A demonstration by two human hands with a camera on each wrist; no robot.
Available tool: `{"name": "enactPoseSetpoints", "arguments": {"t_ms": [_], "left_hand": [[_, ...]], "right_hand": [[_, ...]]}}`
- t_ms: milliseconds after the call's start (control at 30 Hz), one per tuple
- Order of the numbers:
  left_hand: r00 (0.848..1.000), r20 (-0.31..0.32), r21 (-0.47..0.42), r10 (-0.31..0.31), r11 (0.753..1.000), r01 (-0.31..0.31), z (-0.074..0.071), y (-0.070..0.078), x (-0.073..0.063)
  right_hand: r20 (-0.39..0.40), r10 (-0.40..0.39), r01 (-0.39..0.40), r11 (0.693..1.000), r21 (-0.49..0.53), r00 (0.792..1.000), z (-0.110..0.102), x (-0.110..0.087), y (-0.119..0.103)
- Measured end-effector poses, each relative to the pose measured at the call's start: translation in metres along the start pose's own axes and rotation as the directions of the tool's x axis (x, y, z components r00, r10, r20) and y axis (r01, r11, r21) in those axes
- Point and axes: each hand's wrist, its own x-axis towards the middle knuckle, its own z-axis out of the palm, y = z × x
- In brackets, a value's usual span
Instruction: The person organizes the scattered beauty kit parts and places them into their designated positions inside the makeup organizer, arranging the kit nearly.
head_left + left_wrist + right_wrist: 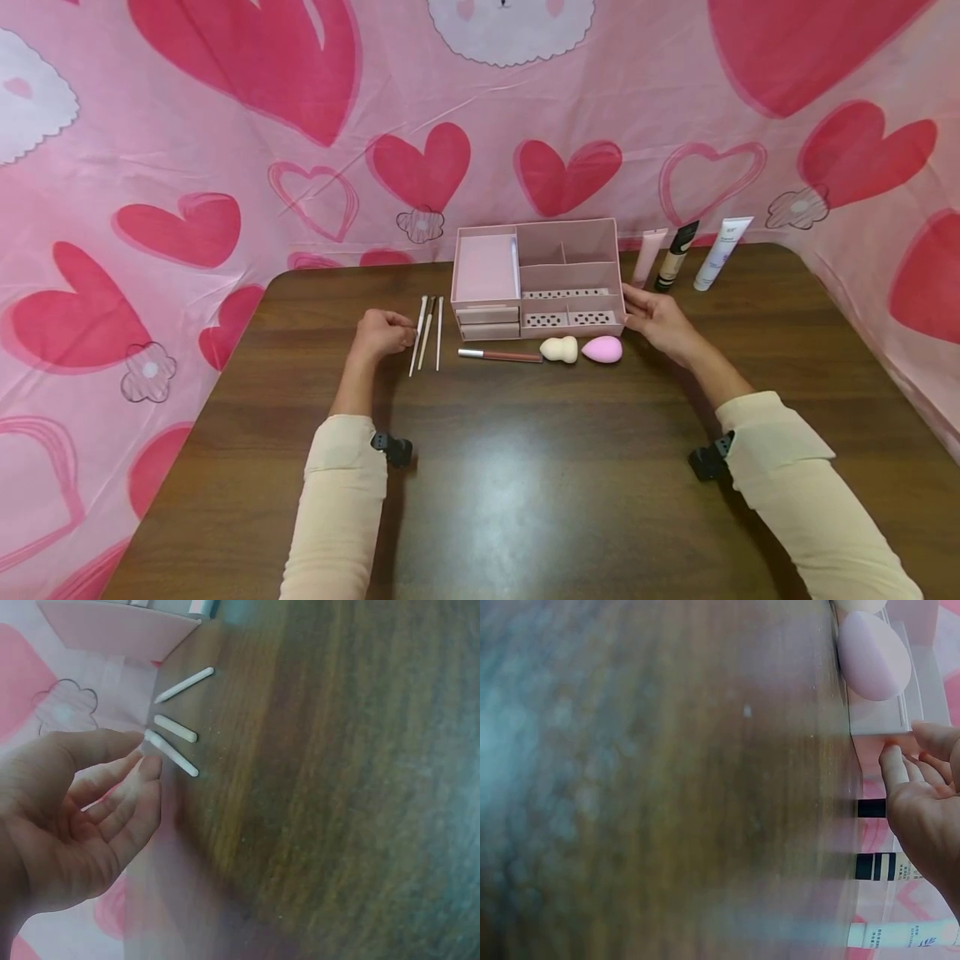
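- Status: by judgement, you are working at an early stage; no stick is lying in the box (pixel 487 265) as far as the views show.
- Left hand (pixel 381 333): your thumb and fingers are bending partway, with their tips at the near stick (pixel 412 360); whether they are gripping it cannot be told.
- Right hand (pixel 660 321): your fingers are extending loosely against the box, just left of the hand, and are not wrapping anything.
- Done: you are reaching the near stick and apparently steadying the box.
- Left: the near stick is lying on the table (pixel 480 500), not yet lifted; the middle stick (pixel 426 335) and far stick (pixel 439 335) are lying untouched, just right of your left hand.
- Also outside the box: gloss (pixel 502 357), cream sponge (pixel 558 350) and pink sponge (pixel 602 349) are lying between your hands; pink tube (pixel 648 257), bottle (pixel 675 257) and white tube (pixel 722 254) are standing beyond your right hand.
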Motion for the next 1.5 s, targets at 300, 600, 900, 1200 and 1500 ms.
{"name": "enactPoseSetpoints", "arguments": {"t_ms": [300,600,900,1200,1500], "left_hand": [[1.0,-0.025,0.093,-0.005,0.996,0.007,0.002,0.0,0.0],[0.999,-0.037,0.151,-0.024,0.988,0.029,0.002,-0.001,0.001],[0.998,-0.008,0.204,-0.063,0.977,0.063,0.001,0.006,0.0],[0.997,-0.063,0.339,-0.041,0.939,0.06,0.005,0.01,-0.004],[0.991,-0.132,0.407,0.004,0.912,0.051,0.011,0.01,-0.006]], "right_hand": [[-0.006,-0.012,0.012,1.0,0.003,1.0,0.001,-0.001,-0.002],[-0.006,0.003,-0.002,1.0,0.016,1.0,0.002,-0.001,-0.001],[-0.007,-0.002,0.002,1.0,-0.009,1.0,0.002,-0.001,0.0],[0.003,0.014,-0.014,1.0,0.011,1.0,0.002,-0.001,-0.002],[0.007,0.014,-0.014,1.0,0.022,1.0,0.002,-0.002,-0.001]]}}
